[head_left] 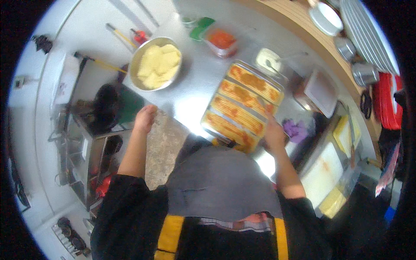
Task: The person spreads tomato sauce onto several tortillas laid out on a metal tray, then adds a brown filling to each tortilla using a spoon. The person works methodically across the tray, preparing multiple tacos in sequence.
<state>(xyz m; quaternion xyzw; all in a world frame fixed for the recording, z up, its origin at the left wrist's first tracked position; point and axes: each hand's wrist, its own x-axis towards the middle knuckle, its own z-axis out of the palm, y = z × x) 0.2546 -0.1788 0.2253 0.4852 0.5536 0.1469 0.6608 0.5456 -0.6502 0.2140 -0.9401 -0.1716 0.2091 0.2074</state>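
A rectangular metal tray (207, 108) lies on the steel table before me. Several rows of ridged yellow strips (236, 113), which look like pasta sheets, fill it, with orange-red sauce smeared over them. My right hand (274, 131) is over the tray's right side, its fingers closed. A thin greyish shape shows at the fingertips, too blurred to name. Off the table's left edge, my left hand (147, 118) hangs in a loose fist with nothing visible in it. Up and to its right stands a metal bowl (135, 65) of flat yellow pieces (158, 65).
Behind the tray are a clear tub of red food (222, 41) and a container of white cream (268, 60) with a spoon. A lidded container (320, 93), a purple bundle (294, 130) and a white cutting board (323, 173) line the right. A wooden shelf (299, 24) holds stacked plates (370, 34).
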